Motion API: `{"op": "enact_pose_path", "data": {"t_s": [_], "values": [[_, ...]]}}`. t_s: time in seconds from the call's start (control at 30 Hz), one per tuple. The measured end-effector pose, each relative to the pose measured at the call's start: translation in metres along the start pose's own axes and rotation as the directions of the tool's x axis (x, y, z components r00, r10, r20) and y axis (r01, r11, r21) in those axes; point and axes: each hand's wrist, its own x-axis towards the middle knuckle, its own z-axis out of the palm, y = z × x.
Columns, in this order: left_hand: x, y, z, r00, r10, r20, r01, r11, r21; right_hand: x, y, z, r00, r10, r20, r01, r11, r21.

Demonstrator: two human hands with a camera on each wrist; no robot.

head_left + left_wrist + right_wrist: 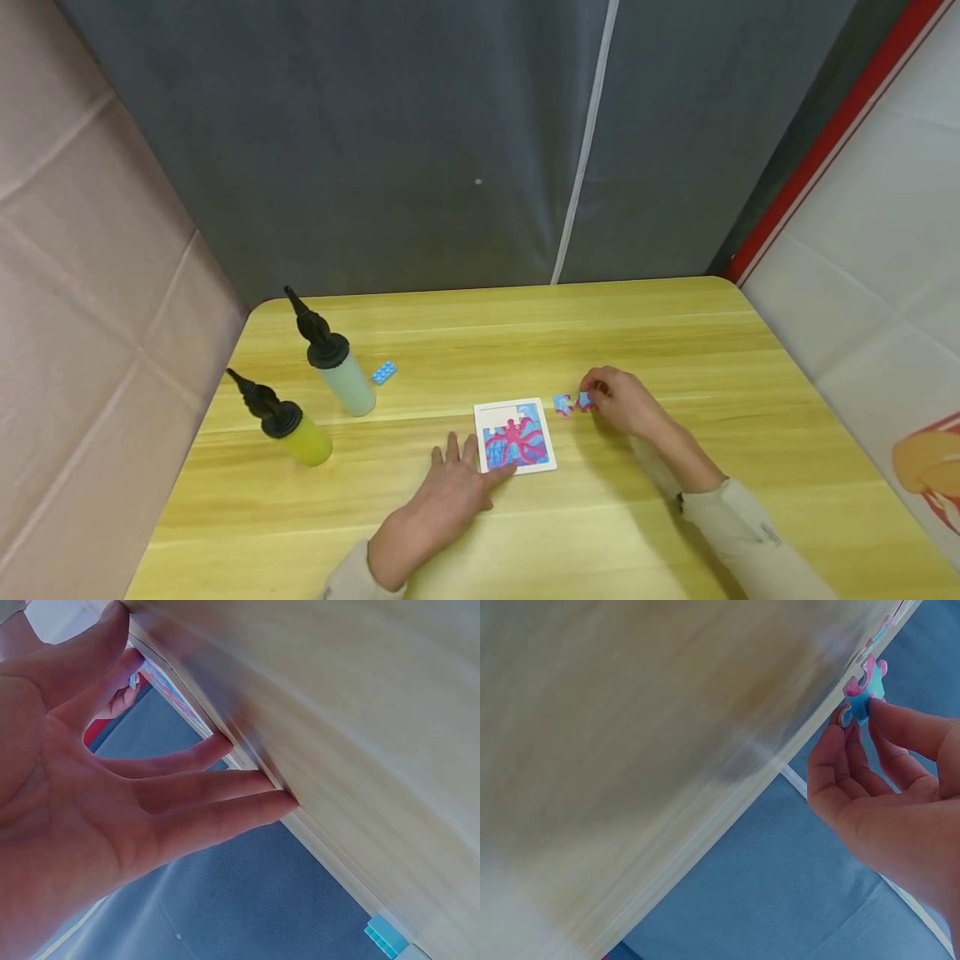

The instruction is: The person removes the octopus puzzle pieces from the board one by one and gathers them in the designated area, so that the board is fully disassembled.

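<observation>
A square puzzle with a white frame [552, 461] lies on the table, showing a pink octopus on blue; its upper left part is bare white. My left hand [447, 498] rests at its lower left with fingers spread, the index finger lying over the lower edge. In the left wrist view the fingertips [281, 796] touch the tabletop. My right hand [624, 403] pinches a blue and pink puzzle piece [864, 694] between thumb and fingers, right of the frame. Another puzzle piece [562, 405] lies between the frame and the held one.
At the left stand two bottle-shaped balloon pumps with black tops, one pale green [349, 387] and one yellow [306, 442]. A blue toy brick [384, 372] lies beside the green one. Behind the wooden table [480, 333] hangs a dark grey curtain [375, 150].
</observation>
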Motion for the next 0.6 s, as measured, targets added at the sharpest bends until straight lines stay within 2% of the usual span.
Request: {"op": "enact_pose_path", "data": {"t_s": [0.33,0.6], "values": [[0.0002,-0.0003,0.0002,1.000,0.005,-0.011,-0.005,1.000,0.002,0.0023,0.0043,-0.0024,1.000,-0.030,-0.001,0.030,0.998,-0.055],[-0.0005,-0.0009,-0.0002,1.000,0.008,-0.013,-0.008,1.000,-0.010,0.0056,0.0058,-0.0012,1.000,0.000,0.014,0.001,0.996,-0.092]]}}
